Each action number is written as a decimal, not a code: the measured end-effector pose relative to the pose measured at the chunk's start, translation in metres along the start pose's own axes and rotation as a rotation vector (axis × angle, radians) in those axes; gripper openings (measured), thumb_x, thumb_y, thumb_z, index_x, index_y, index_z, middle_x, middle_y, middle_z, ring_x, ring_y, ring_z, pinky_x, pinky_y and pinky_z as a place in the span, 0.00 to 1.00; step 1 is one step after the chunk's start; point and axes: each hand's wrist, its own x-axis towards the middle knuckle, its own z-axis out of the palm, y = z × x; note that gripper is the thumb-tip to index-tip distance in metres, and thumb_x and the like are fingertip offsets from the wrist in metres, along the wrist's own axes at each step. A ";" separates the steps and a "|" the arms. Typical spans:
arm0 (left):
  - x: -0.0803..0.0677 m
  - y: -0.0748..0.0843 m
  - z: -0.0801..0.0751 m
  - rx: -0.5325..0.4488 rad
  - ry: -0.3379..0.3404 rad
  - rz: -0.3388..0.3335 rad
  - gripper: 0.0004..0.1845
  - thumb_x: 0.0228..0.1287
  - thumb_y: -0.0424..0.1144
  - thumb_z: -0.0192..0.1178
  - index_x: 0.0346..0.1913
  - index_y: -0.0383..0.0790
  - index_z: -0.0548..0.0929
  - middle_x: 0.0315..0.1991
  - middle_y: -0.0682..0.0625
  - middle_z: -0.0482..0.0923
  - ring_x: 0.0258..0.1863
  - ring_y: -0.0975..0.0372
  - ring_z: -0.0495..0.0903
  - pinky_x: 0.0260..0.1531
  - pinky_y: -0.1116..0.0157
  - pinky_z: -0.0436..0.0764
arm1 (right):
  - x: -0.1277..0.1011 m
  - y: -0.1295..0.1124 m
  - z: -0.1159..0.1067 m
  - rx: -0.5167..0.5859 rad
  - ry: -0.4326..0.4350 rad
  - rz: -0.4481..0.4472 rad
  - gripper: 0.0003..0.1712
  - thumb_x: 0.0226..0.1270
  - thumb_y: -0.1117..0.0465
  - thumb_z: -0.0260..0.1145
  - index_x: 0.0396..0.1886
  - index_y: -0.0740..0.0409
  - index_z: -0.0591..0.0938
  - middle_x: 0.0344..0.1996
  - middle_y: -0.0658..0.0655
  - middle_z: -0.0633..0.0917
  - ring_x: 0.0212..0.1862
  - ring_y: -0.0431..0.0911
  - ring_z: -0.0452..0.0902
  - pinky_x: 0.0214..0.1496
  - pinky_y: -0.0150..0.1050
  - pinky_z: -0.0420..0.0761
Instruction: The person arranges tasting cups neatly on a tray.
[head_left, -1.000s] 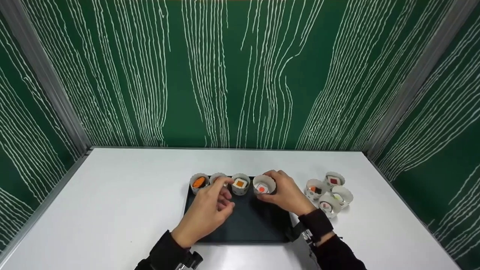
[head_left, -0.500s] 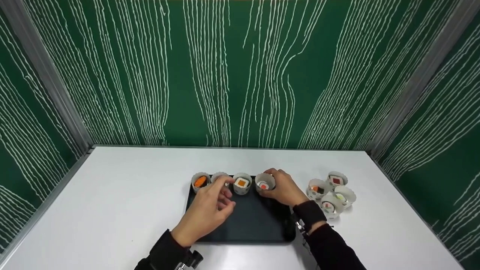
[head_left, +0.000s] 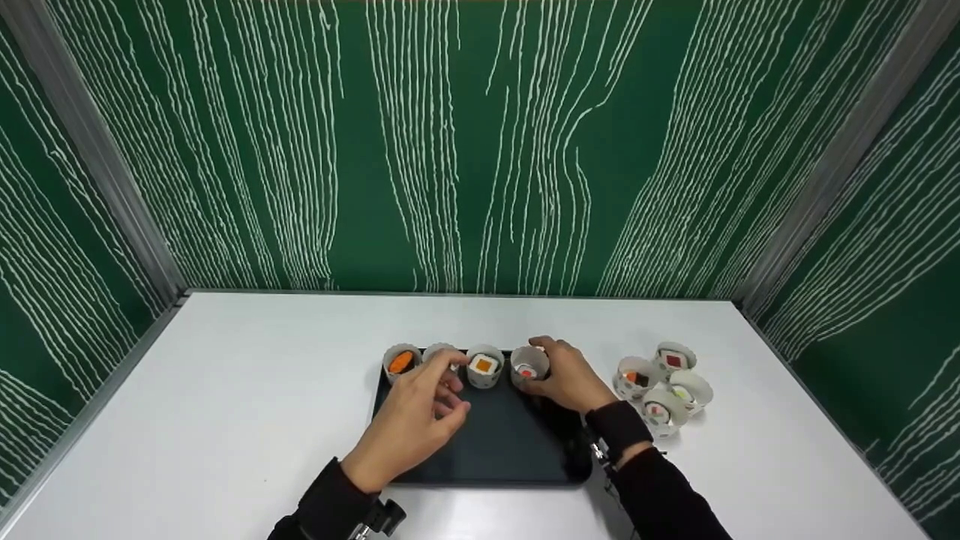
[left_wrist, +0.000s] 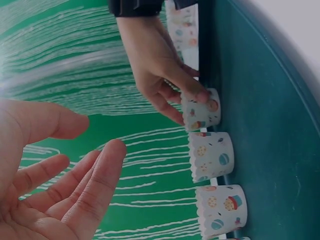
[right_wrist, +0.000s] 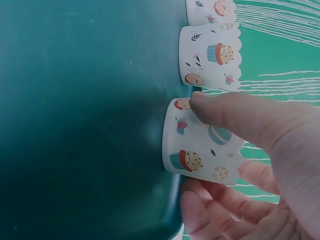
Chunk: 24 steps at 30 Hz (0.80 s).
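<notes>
I see my right hand (head_left: 568, 379) with its grip curled around the fourth paper cup (head_left: 529, 366), which stands at the far right end of the row on the dark tray (head_left: 510, 450). My left hand (head_left: 416, 416) hovers over the tray, fingers loosely apart, holding nothing.

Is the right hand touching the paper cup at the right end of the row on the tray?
Touching. The right wrist view shows the thumb and fingers of the right hand pressed against the paper cup.
</notes>
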 end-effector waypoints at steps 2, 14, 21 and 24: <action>0.000 0.000 0.000 -0.001 -0.002 -0.003 0.27 0.69 0.29 0.70 0.69 0.41 0.77 0.44 0.49 0.83 0.39 0.65 0.87 0.42 0.68 0.88 | -0.002 -0.001 -0.002 -0.001 0.003 0.003 0.44 0.64 0.58 0.81 0.75 0.69 0.73 0.59 0.71 0.83 0.59 0.63 0.81 0.61 0.59 0.81; 0.000 0.004 -0.004 0.009 -0.004 -0.024 0.26 0.70 0.30 0.70 0.69 0.41 0.77 0.46 0.50 0.82 0.40 0.65 0.86 0.43 0.67 0.88 | -0.024 -0.013 -0.030 0.028 0.047 -0.020 0.41 0.67 0.58 0.80 0.76 0.62 0.73 0.55 0.67 0.83 0.58 0.62 0.84 0.59 0.58 0.84; -0.001 0.005 -0.005 0.006 -0.001 -0.013 0.25 0.71 0.31 0.69 0.68 0.42 0.78 0.46 0.50 0.82 0.39 0.66 0.86 0.43 0.67 0.88 | -0.049 -0.016 -0.057 0.014 0.117 -0.046 0.36 0.69 0.57 0.78 0.73 0.60 0.77 0.54 0.64 0.85 0.58 0.62 0.85 0.60 0.60 0.84; -0.002 0.005 -0.005 0.009 -0.004 -0.001 0.25 0.72 0.31 0.69 0.68 0.42 0.77 0.46 0.50 0.82 0.39 0.66 0.86 0.43 0.67 0.88 | -0.063 -0.019 -0.069 0.015 0.150 -0.048 0.33 0.69 0.57 0.79 0.71 0.58 0.79 0.53 0.61 0.86 0.57 0.58 0.86 0.58 0.57 0.84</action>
